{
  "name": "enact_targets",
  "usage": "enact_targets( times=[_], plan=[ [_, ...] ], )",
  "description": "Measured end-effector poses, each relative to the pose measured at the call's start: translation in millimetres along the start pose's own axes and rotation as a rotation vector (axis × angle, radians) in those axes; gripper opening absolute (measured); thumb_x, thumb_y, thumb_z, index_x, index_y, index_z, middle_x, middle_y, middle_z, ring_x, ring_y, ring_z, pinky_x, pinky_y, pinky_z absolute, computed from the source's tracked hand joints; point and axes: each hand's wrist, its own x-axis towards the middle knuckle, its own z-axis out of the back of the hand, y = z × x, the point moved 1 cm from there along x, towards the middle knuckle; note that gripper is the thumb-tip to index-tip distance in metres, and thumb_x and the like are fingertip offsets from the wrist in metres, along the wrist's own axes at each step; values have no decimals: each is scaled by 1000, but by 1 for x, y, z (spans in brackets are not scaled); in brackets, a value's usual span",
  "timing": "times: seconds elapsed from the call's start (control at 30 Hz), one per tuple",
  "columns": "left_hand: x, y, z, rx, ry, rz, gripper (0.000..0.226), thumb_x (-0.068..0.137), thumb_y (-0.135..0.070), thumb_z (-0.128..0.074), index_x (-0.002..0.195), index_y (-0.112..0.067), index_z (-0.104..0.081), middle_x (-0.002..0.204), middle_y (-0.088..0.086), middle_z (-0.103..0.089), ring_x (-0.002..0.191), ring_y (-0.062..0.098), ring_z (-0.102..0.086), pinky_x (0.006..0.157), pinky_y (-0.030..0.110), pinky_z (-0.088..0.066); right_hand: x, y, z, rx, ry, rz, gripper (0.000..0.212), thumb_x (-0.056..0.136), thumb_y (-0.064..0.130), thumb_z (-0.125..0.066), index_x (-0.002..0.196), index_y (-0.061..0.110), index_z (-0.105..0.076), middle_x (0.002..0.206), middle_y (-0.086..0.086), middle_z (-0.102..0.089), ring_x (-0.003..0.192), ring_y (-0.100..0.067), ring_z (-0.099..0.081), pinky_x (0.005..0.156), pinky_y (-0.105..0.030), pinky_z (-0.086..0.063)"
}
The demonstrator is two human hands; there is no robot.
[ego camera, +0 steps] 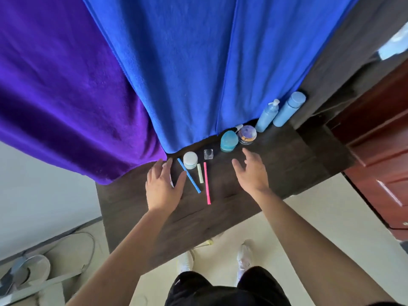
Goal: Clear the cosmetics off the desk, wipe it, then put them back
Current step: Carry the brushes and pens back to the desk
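Head view: left hand [164,186] and right hand [251,171] spread loose-fingered, gripping nothing, over the desk [287,168]. Pink pen [207,184] lies between them.

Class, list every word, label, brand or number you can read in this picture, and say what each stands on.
No text here can be read.
On the purple-lidded jar, pale lettering on the dark lower band: too blurred to read.
On the pump bottle, capped bottle, teal jar, white jar: no print shows.
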Motion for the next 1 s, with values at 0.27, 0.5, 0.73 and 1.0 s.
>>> enact_targets(
  times=[0.27, 0.5, 0.73, 1.0],
  plan=[
    [4, -144, 26, -10, -95, -772, 59, 95, -49, -47, 142, -14, -52, 157, 17, -32, 144, 39, -31, 112, 55, -27, -105, -44, 149, -247, -740, 194, 61, 100, 40, -56, 153, 13, -39, 160, -20, -28, 145, -34, -34, 115, -43, -35],
    [-112, -287, -24, -123, 56, -1123, 58, 98, -47, -43, 145, -14, -49, 158, 18, -31, 146, 37, -27, 115, 55, -25, -267, -161, 246, -341, -1021, -167, 60, 103, 51, -45, 156, 26, -30, 166, -6, -20, 151, -24, -25, 116, -49, -36],
    [-323, -410, -104, -159, 204, -1432, 58, 98, -46, -44, 145, -12, -49, 157, 20, -33, 146, 38, -27, 111, 61, -28, -449, -303, 311, -300, -1217, -360, 61, 102, 42, -52, 155, 18, -36, 164, -13, -23, 149, -29, -29, 112, -51, -39],
    [-562, -505, -180, -118, 360, -1751, 58, 100, -51, -35, 150, -22, -40, 163, 11, -21, 151, 32, -15, 118, 57, -18, -616, -441, 388, -308, -1253, -657, 61, 103, 49, -48, 156, 25, -31, 166, -7, -19, 150, -29, -26, 113, -53, -37]
  ],
)
